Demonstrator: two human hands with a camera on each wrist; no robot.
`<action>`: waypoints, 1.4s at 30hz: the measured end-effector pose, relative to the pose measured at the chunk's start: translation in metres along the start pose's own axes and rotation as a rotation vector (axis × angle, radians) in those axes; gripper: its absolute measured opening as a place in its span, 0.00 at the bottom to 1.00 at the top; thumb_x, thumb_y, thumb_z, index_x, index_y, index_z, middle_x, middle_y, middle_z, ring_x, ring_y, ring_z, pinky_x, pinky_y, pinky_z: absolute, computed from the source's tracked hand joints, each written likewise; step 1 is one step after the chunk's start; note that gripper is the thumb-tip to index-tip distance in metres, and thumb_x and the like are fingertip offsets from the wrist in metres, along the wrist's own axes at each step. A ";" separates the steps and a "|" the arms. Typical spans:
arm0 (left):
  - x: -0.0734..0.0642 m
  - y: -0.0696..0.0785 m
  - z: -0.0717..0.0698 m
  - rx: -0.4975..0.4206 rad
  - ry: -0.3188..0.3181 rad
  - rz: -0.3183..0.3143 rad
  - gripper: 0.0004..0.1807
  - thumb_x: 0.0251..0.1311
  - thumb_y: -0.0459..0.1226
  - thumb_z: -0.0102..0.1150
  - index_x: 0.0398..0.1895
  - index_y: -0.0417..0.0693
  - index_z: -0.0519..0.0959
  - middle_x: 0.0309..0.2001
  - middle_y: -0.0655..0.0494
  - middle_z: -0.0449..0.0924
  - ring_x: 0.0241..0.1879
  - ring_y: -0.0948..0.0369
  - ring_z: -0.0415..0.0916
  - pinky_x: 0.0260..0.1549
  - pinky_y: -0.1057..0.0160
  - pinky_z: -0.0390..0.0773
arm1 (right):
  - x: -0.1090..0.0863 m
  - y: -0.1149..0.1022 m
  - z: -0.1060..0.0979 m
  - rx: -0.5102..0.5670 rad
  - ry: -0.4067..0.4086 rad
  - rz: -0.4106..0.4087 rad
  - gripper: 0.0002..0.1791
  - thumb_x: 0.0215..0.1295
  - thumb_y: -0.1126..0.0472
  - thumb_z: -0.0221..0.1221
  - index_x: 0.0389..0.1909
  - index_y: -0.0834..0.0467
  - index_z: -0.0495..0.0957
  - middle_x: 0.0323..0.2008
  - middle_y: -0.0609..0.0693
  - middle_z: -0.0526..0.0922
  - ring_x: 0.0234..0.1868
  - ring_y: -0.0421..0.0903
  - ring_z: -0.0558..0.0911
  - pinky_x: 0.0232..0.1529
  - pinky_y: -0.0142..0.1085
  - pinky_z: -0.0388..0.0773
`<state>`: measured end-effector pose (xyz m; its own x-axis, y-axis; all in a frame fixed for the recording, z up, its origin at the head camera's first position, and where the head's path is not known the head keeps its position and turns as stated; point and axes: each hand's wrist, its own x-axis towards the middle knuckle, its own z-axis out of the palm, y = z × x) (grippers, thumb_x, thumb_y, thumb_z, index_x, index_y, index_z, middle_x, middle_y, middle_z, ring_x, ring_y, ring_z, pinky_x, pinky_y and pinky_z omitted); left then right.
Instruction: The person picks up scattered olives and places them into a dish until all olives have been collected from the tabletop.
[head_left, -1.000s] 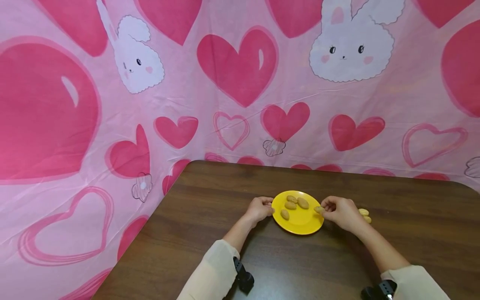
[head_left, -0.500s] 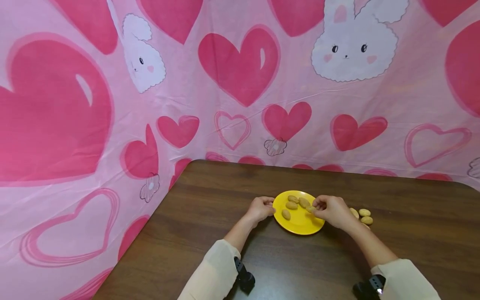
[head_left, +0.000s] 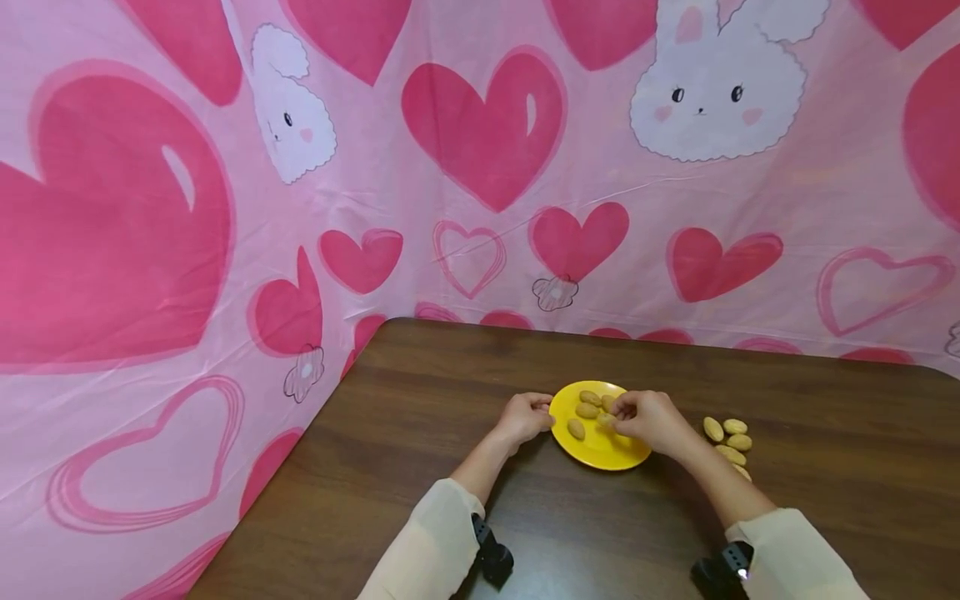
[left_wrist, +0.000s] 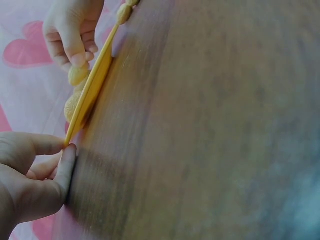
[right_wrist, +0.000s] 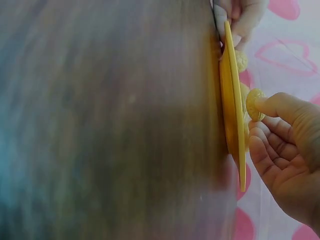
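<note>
A yellow plate (head_left: 592,457) lies on the brown table. My left hand (head_left: 522,421) pinches its left rim between thumb and fingers, as the left wrist view shows at the plate (left_wrist: 92,87). Several tan oval nuts with wrinkled shells, such as this nut (head_left: 587,411), rest on the plate's left and back part. My right hand (head_left: 654,421) is over the plate's right side. Its thumb and fingers pinch another wrinkled nut (right_wrist: 254,104), held just off the plate's surface in the right wrist view. The fingers partly hide a nut at the back of the plate.
Several more nuts (head_left: 731,443) lie in a loose group on the table (head_left: 847,467) to the right of the plate, beside my right forearm. A pink cloth (head_left: 480,183) with hearts and rabbits hangs behind the table and along its left side.
My right hand has moved left from the plate's right rim to above its inside, carrying the nut. More of the nuts on the table have come into sight. The left hand stays at the rim.
</note>
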<state>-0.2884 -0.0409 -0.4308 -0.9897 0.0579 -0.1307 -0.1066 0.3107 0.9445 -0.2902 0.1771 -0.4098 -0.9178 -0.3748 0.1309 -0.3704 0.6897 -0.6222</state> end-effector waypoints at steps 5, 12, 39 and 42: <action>0.000 0.001 0.000 0.002 -0.001 -0.008 0.21 0.52 0.23 0.60 0.52 0.34 0.77 0.34 0.54 0.75 0.33 0.63 0.72 0.33 0.68 0.78 | 0.003 -0.003 0.004 -0.012 -0.002 -0.016 0.05 0.49 0.66 0.67 0.26 0.61 0.81 0.22 0.46 0.76 0.26 0.43 0.73 0.26 0.29 0.73; 0.001 0.000 0.000 0.002 0.002 0.014 0.21 0.51 0.22 0.60 0.51 0.34 0.78 0.32 0.54 0.74 0.32 0.64 0.71 0.32 0.69 0.77 | 0.006 -0.008 0.008 -0.035 -0.012 -0.025 0.04 0.50 0.65 0.68 0.26 0.60 0.82 0.21 0.45 0.77 0.25 0.41 0.73 0.27 0.29 0.73; 0.001 0.001 0.001 0.014 0.000 -0.015 0.20 0.53 0.23 0.60 0.52 0.35 0.78 0.33 0.54 0.75 0.33 0.63 0.72 0.33 0.68 0.78 | 0.009 -0.010 0.013 -0.056 -0.041 0.025 0.06 0.51 0.63 0.69 0.29 0.61 0.84 0.24 0.45 0.80 0.27 0.42 0.74 0.28 0.30 0.73; 0.000 0.001 0.001 0.002 -0.003 -0.012 0.20 0.53 0.23 0.60 0.52 0.35 0.77 0.34 0.54 0.75 0.33 0.63 0.72 0.33 0.68 0.78 | 0.008 -0.012 0.010 -0.032 -0.053 0.060 0.07 0.51 0.63 0.69 0.31 0.61 0.85 0.25 0.46 0.81 0.28 0.43 0.75 0.28 0.30 0.74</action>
<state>-0.2883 -0.0399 -0.4300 -0.9881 0.0565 -0.1430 -0.1185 0.3128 0.9424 -0.2915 0.1595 -0.4091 -0.9298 -0.3643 0.0526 -0.3204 0.7306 -0.6029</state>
